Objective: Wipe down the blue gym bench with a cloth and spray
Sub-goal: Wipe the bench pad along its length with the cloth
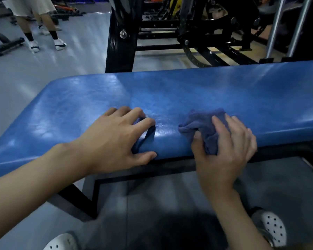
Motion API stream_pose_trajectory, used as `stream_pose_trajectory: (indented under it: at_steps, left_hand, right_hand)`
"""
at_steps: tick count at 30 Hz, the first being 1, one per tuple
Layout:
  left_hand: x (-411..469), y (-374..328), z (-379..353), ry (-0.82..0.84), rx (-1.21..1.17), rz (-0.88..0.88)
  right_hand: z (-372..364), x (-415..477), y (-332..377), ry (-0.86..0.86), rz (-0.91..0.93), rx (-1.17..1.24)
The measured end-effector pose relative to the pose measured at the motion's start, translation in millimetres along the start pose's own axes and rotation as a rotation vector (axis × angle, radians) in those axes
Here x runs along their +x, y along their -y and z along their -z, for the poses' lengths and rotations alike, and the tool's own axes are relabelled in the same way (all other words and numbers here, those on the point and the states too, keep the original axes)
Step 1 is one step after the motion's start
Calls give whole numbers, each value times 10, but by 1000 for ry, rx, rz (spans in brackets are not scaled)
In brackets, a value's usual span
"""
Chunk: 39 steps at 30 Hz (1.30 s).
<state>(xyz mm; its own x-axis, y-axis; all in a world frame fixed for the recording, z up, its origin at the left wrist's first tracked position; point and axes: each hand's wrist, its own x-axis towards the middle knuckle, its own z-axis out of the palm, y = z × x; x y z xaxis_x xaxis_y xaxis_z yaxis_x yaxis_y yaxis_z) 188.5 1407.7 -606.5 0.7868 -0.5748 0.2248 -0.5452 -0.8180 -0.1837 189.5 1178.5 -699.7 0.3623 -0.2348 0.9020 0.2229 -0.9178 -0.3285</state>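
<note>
My left hand (116, 139) rests on the blue bench (224, 91) at frame centre, fingers loosely bent, holding nothing; my right hand (226, 148) bunches the blue cloth (201, 123) against its near edge.

A crumpled dark-blue cloth (202, 123) sits at the near edge of the glossy blue bench (206, 91).

white perforated clogs (274, 227), probably
</note>
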Motion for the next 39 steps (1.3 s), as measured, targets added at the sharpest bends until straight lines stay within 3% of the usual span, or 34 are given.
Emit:
stream_pose_trajectory:
  at_steps: [4,11,13,15,18,24,30,36,39]
  left_hand:
    - [15,-191,-28,11,42,114]
    - [2,-409,-72,-4,56,245]
    - [-2,-423,-88,20,49,294]
    - [93,-650,-56,18,52,316]
    - [162,-735,-92,67,35,269]
    - [292,-839,-28,76,24,310]
    - [379,-823,-3,140,-89,369]
    - [445,-869,79,203,-127,436]
    - [449,-931,50,195,-49,451]
  right_hand:
    - [-24,-35,151,1,-83,-1]
    - [144,201,-466,139,328,79]
    - [111,255,-615,132,272,66]
    - [219,275,-662,101,103,69]
    - [144,122,-270,124,-104,18]
    - [246,321,-673,227,149,10]
    - [347,527,-864,279,-132,8]
    - [304,397,-483,245,-158,162]
    - [273,353,-567,182,-45,176]
